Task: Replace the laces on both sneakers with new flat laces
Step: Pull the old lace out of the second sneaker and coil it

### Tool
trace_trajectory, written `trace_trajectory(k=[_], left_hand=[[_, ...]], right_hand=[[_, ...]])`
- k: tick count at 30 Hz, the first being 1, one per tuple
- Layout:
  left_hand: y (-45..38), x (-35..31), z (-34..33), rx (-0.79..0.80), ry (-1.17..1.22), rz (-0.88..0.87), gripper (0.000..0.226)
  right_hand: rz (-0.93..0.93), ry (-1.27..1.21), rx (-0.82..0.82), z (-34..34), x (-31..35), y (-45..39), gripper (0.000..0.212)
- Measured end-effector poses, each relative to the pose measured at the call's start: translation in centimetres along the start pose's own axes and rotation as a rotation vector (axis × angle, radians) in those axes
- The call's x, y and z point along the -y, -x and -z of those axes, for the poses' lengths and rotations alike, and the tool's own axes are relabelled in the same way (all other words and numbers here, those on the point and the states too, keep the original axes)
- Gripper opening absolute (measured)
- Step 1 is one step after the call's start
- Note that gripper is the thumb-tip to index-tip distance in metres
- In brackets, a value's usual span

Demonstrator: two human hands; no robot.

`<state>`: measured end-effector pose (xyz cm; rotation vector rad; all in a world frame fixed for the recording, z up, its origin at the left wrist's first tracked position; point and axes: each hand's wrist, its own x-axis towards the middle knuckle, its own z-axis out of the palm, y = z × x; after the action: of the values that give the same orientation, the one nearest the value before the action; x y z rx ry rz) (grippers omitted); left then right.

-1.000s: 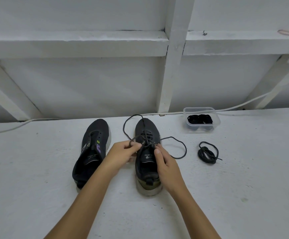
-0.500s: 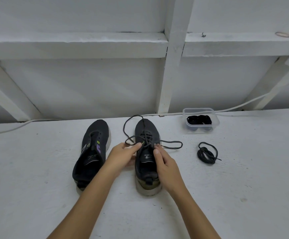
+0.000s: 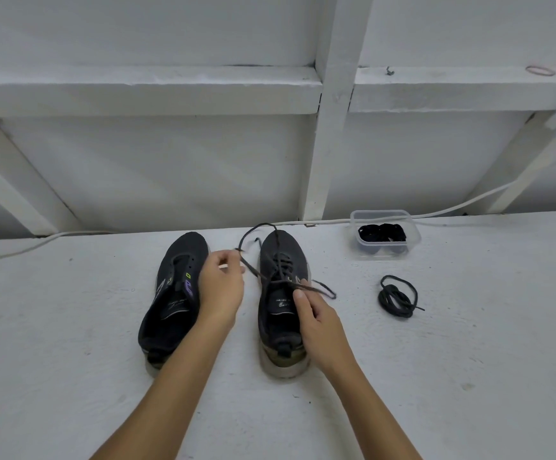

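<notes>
Two black sneakers stand side by side on the white surface. The left sneaker (image 3: 173,293) has no lace in its eyelets. The right sneaker (image 3: 281,313) carries a dark round lace (image 3: 260,273), partly loosened. My left hand (image 3: 221,287) pinches one strand of that lace and holds it out to the left of the shoe, between the two sneakers. My right hand (image 3: 316,323) rests on the right sneaker's collar, fingertips on the lace at the tongue. A loop of lace (image 3: 323,288) lies to the right of the shoe.
A coiled black lace (image 3: 397,297) lies loose on the surface to the right. Behind it a clear plastic tub (image 3: 384,235) holds more black laces. A white cable (image 3: 319,222) runs along the wall's foot. White beams frame the wall behind.
My left hand has pulled a lace strand out to the left, away from the right sneaker. The loop on the shoe's right side has shrunk. My right hand stays on the shoe.
</notes>
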<state>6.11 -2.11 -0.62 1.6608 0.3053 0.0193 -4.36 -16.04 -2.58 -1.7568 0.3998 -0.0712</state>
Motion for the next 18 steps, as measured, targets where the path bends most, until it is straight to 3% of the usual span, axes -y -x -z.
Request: trace_trajectory(k=[2, 5, 8, 10, 12, 15, 16, 18], left_hand=[[-0.1, 0.1, 0.3, -0.047, 0.104, 0.071, 0.013], [0.4, 1.3, 0.7, 0.284, -0.074, 0.189, 0.025], [1.1, 2.0, 1.0, 0.526, -0.104, 0.132, 0.019], [1.1, 1.8, 0.8, 0.448, -0.136, 0.021, 0.016], [0.9, 1.4, 0.3, 0.233, -0.102, -0.040, 0.016], [0.5, 0.3, 0.1, -0.107, 0.186, -0.035, 0.015], [0.3, 0.1, 0.2, -0.146, 0.231, -0.020, 0.016], [0.4, 0.0, 0.2, -0.029, 0.173, 0.039, 0.018]], right_hand=[[0.005, -0.007, -0.010, 0.0, -0.1, 0.0, 0.024], [-0.004, -0.017, -0.015, -0.1, 0.0, 0.0, 0.023], [0.010, -0.019, -0.015, -0.1, 0.0, -0.1, 0.025], [0.009, -0.021, -0.010, -0.1, 0.0, -0.1, 0.024], [0.005, -0.019, 0.009, 0.0, -0.1, -0.1, 0.024], [-0.021, -0.001, 0.000, 0.0, -0.4, -0.1, 0.037], [-0.026, 0.004, -0.004, 0.1, -0.5, -0.2, 0.042], [-0.021, 0.010, -0.004, 0.0, -0.5, -0.2, 0.043]])
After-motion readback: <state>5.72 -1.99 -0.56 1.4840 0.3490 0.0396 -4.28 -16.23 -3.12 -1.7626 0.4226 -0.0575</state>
